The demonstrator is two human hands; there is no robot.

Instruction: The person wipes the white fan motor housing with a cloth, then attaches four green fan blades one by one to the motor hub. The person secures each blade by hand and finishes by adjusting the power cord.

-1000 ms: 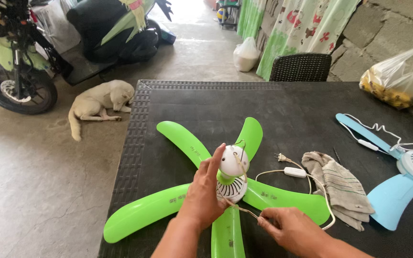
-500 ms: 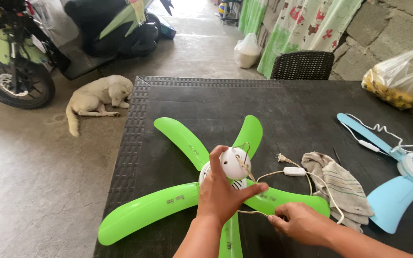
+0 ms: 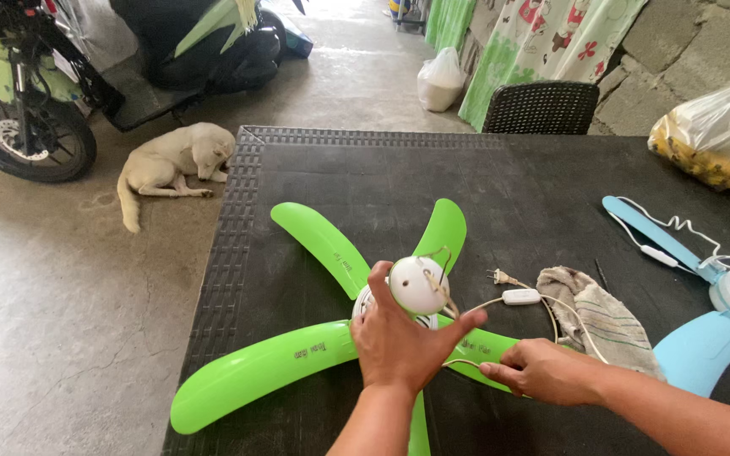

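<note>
- Green ceiling fan (image 3: pixel 331 355) lies flat on the near part of the black table (image 3: pixel 399 177), its blades spread out and its white motor hub (image 3: pixel 416 285) at the middle
- Left hand (image 3: pixel 399 342) cups the hub from the near side: thumb up along the hub's left, fingers stretched out to the right under it, loosely curved around the hub and not clenched
- Left forearm comes up from the near edge, over the nearest blade
- Right hand (image 3: pixel 538 371) rests just right of the hub on a blade, fingertips pinched on the thin white cord (image 3: pixel 542 306) that runs from the hub
- Cord's inline switch (image 3: pixel 520 296) and plug (image 3: pixel 497 276) lie just beyond, beside a striped cloth (image 3: pixel 601 321)
- Blue fan (image 3: pixel 720 295) sits at the far right edge; a white dog (image 3: pixel 175 160) lies on the floor to the left
</note>
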